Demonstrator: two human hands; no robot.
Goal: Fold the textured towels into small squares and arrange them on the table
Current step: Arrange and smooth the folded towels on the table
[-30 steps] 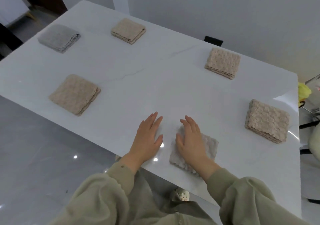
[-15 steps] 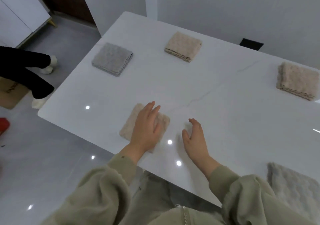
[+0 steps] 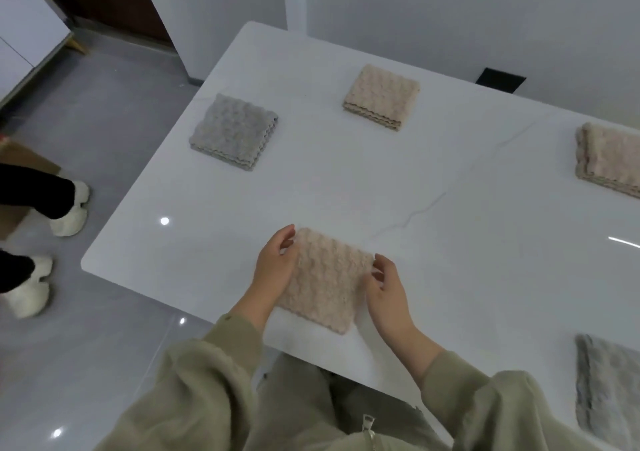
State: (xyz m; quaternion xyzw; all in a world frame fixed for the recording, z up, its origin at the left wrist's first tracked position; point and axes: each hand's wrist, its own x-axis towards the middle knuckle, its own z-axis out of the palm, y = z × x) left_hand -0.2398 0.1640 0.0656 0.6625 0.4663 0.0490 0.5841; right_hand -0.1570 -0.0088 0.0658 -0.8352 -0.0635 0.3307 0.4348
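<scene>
Right hand (image 3: 388,294) newly at right edge of beige towel (image 3: 325,280), left hand (image 3: 273,270) opposite.

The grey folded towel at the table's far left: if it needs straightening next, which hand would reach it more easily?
Probably left. The left hand touches the left edge of the beige textured towel square, on the side nearer the grey folded towel; the right hand sits at its right edge, farther away.

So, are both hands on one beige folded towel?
Yes, left hand and right hand hold opposite sides of the beige textured folded towel.
</scene>
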